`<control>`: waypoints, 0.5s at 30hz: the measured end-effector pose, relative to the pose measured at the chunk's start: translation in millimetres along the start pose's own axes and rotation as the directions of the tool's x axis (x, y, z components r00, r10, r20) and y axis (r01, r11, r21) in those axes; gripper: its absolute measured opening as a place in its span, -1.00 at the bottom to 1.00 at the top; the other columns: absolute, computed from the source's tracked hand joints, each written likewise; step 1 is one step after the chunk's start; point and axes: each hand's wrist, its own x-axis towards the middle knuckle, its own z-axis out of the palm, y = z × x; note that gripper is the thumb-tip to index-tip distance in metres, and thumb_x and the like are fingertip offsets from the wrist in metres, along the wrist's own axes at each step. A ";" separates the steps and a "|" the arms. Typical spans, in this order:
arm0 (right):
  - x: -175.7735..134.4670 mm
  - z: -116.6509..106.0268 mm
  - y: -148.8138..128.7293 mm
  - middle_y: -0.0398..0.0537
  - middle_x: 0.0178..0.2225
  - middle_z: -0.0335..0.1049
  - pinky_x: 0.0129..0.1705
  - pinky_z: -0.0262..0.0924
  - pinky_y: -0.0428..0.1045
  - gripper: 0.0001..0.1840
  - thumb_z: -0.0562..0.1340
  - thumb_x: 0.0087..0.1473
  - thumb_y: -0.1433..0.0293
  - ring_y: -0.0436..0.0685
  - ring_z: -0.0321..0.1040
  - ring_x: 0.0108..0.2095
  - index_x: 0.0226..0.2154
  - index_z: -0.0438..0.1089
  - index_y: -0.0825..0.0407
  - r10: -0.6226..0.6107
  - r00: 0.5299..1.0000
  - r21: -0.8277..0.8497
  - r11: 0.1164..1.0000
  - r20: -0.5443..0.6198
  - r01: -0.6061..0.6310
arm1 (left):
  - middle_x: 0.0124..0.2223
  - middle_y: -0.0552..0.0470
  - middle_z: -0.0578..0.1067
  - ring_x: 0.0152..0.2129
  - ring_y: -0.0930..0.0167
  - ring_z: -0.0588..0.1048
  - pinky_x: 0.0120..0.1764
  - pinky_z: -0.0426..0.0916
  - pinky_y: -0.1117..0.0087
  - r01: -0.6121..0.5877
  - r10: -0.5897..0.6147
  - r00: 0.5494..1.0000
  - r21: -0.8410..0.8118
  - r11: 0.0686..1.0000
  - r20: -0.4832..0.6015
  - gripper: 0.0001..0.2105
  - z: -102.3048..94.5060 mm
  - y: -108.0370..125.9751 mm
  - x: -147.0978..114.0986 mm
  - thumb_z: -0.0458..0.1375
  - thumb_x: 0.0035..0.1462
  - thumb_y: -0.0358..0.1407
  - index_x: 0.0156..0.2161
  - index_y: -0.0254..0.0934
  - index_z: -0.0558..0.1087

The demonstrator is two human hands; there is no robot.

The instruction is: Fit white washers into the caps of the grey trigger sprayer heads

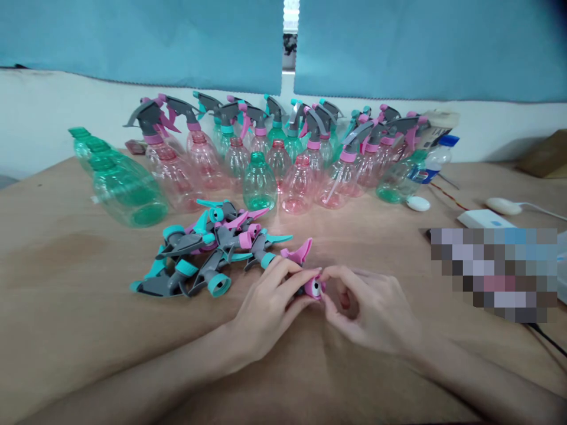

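Observation:
A grey spray trigger head with a pink trigger and pink collar [312, 288] lies between my hands, its collar opening turned toward my right side. My left hand [266, 310] is closed around its body and hides most of the grey part. The thumb and index finger of my right hand [374, 307] pinch at the rim of the collar, where a white ring with a dark hole shows inside. Just left of my left hand is a loose pile of spray trigger heads [219, 285], grey with turquoise or pink collars and triggers.
Behind the pile stand several clear pink bottles [297, 192] and green bottles [260, 186], many topped with spray heads. To the right are a capped plastic bottle [438, 156], a white round object [418, 203], a white box [485, 218] and a pixelated object [496, 274] with a cable.

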 end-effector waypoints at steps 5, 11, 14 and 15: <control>0.6 1.2 -0.6 -0.36 -0.67 0.23 -0.57 -0.01 -0.14 -0.85 0.17 -0.02 0.42 -0.10 0.19 -0.69 -0.30 0.35 0.01 0.044 0.999 0.029 0.999 0.011 -0.045 | -0.18 -0.05 0.36 -0.21 0.34 0.35 -0.20 0.38 0.27 0.011 -0.011 1.000 -0.010 1.000 0.005 -0.78 0.3 0.6 0.6 0.08 0.22 -0.39 -0.02 -0.29 0.33; 1.0 2.5 -2.1 -0.38 -0.68 0.24 -0.57 -0.01 -0.15 -0.84 0.18 -0.04 0.47 -0.11 0.21 -0.69 -0.30 0.33 0.00 0.050 0.999 0.050 0.997 0.014 -0.050 | -0.19 -0.03 0.35 -0.23 0.35 0.35 -0.22 0.37 0.29 0.010 -0.009 1.000 -0.045 0.999 0.019 -0.79 0.1 0.1 1.5 0.08 0.22 -0.41 -0.03 -0.26 0.33; 2.2 2.5 -2.1 -0.37 -0.68 0.24 -0.58 -0.02 -0.15 -0.90 0.20 -0.03 0.45 -0.12 0.21 -0.70 -0.36 0.34 0.00 0.062 0.998 0.070 0.995 0.031 -0.064 | -0.21 -0.01 0.35 -0.26 0.37 0.34 -0.22 0.35 0.32 0.006 -0.004 0.999 -0.047 0.999 0.037 -0.79 0.1 0.2 1.9 0.09 0.21 -0.43 -0.04 -0.27 0.34; 2.6 2.7 -1.8 -0.37 -0.68 0.25 -0.58 -0.02 -0.15 -0.92 0.21 -0.03 0.44 -0.12 0.21 -0.69 -0.38 0.34 0.01 0.068 0.997 0.079 0.994 0.037 -0.070 | -0.21 -0.01 0.35 -0.27 0.38 0.34 -0.22 0.35 0.33 0.004 -0.002 0.999 -0.048 0.999 0.045 -0.79 0.1 0.2 2.1 0.10 0.20 -0.44 -0.05 -0.28 0.34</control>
